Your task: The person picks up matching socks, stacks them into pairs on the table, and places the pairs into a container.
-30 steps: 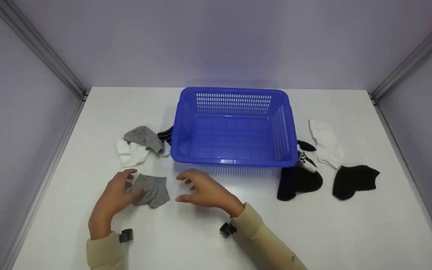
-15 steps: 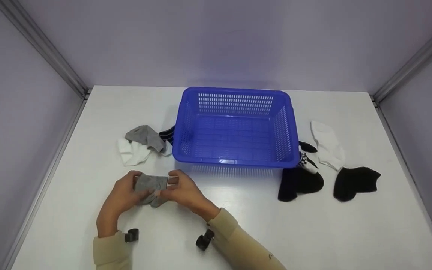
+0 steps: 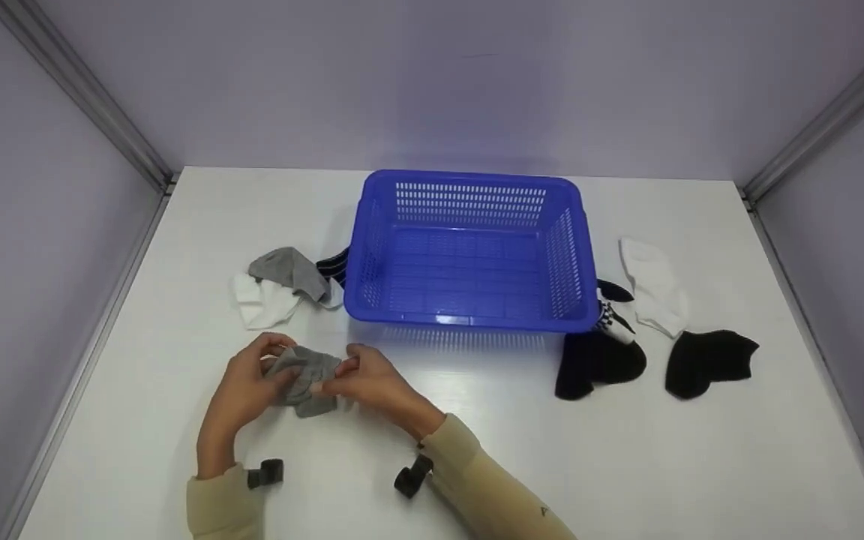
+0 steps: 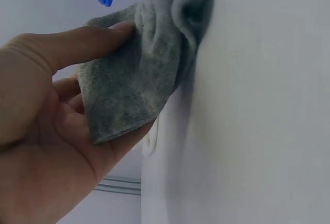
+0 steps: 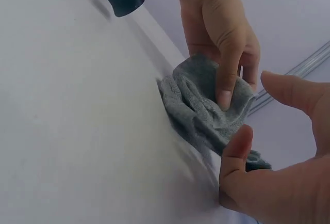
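Note:
A grey sock (image 3: 310, 375) is bunched up between my two hands at the front left of the table. My left hand (image 3: 250, 382) pinches its left end, thumb on top and fingers underneath, as the left wrist view shows closely. At the sock's right edge is my right hand (image 3: 372, 382). Its thumb and forefinger stand apart beside the cloth in the right wrist view, and its other fingers are mostly hidden. Behind the left hand lie a white sock (image 3: 263, 300) and another grey sock (image 3: 289, 270), partly overlapping.
A blue plastic basket (image 3: 469, 326) stands at the back middle. A black striped sock (image 3: 333, 266) shows at its left side. To the right lie a black-and-white checked sock (image 3: 616, 326), a white sock (image 3: 655, 289) and black socks (image 3: 709, 364). Walls border the table.
My right hand has come left to the grey sock. The left hand has taken hold of the sock, which has gone from lying flat to being bunched and partly raised.

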`<state>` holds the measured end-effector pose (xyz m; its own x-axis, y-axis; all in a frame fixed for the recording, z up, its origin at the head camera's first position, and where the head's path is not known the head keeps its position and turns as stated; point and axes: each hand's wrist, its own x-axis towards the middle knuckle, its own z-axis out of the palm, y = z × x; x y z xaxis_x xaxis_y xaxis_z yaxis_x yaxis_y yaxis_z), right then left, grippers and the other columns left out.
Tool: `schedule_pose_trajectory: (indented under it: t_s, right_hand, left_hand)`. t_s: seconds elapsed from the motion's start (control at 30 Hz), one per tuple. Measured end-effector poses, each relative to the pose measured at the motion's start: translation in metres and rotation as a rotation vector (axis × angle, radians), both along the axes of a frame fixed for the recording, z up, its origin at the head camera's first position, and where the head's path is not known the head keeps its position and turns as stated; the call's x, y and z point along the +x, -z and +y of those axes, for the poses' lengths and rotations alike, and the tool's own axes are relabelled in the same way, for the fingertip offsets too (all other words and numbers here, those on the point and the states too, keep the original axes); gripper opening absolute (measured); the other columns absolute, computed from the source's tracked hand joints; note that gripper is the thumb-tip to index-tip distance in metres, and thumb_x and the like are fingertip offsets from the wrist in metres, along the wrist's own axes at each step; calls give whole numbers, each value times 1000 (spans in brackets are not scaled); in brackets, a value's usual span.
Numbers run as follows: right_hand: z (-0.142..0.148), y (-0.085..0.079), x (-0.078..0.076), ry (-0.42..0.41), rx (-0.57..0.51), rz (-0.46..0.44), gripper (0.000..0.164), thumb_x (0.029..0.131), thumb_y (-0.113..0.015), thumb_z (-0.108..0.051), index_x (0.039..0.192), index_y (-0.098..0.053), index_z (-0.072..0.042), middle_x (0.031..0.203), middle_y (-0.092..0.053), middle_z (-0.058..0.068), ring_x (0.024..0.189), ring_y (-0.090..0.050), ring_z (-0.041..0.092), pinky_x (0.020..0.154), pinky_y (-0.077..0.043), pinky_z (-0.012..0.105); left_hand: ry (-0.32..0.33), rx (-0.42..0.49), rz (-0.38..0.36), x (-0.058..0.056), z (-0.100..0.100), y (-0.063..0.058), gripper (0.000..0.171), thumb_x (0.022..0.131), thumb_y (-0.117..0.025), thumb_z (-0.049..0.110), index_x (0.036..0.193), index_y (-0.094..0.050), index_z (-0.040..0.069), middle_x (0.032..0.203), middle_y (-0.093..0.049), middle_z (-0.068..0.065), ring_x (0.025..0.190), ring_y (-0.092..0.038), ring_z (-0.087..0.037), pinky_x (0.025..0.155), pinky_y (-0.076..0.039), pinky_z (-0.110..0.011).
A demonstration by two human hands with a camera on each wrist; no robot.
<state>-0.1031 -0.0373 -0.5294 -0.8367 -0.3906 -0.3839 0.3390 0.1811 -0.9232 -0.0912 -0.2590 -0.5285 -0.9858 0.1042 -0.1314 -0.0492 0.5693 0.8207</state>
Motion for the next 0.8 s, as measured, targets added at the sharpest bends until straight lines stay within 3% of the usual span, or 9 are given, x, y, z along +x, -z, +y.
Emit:
schedule_pose_trajectory:
  t_s: [0.13, 0.2, 0.27, 0.4, 0.5, 0.63, 0.8]
  right_hand:
    - [2, -4, 3, -58, 86, 125, 46, 81, -89, -17, 118, -67, -1, 102, -62, 2, 93, -54, 13, 80, -46, 26]
    - [2, -5, 5, -43, 69, 137, 45, 81, -89, -17, 116, -65, -3, 108, -66, 6, 98, -59, 15, 83, -48, 27]
    - [3, -4, 6, -15, 8, 101, 49, 83, -88, -17, 118, -57, -4, 114, -68, 10, 102, -62, 16, 86, -51, 28]
    - [6, 1, 5, 58, -172, -17, 57, 85, -85, -13, 130, -51, -3, 117, -73, 15, 99, -70, 18, 85, -57, 29]
    - [13, 5, 4, 61, -216, -40, 47, 88, -82, -10, 129, -62, 2, 113, -76, 14, 92, -72, 16, 83, -60, 28]
    - [31, 5, 2, 49, -161, 4, 32, 90, -79, -10, 120, -73, 1, 106, -77, 11, 86, -71, 15, 78, -60, 28]
    - [62, -1, 2, 27, -47, 62, 29, 91, -77, -10, 118, -72, 0, 105, -76, 11, 87, -70, 16, 79, -59, 30]
  left_hand:
    - [38, 96, -1, 2, 3, -5, 39, 99, -71, 8, 138, -64, 5, 132, -69, -18, 110, -74, -30, 77, -56, -22]
    - [43, 140, 2, 1, 4, -7, 33, 99, -72, 10, 133, -68, 7, 132, -69, -15, 111, -74, -25, 77, -56, -23]
    - [41, 203, -1, 1, 5, -8, 26, 99, -72, 10, 125, -71, 8, 129, -70, -13, 108, -73, -18, 76, -56, -24]
    - [22, 315, -12, 1, 11, -9, 17, 99, -72, 9, 116, -71, 7, 121, -67, -12, 81, -69, -11, 67, -53, -24]
    - [4, 353, -41, 0, 21, -7, 17, 99, -72, 11, 115, -68, 7, 117, -67, -13, 62, -59, -10, 57, -48, -24]
    - [-6, 368, -82, -3, 41, -7, 20, 100, -71, 12, 118, -65, 7, 114, -68, -15, 55, -51, -8, 53, -42, -22]
    - [9, 324, -86, -3, 73, -8, 35, 100, -71, 16, 132, -62, 4, 124, -72, -17, 92, -71, -14, 76, -57, -26]
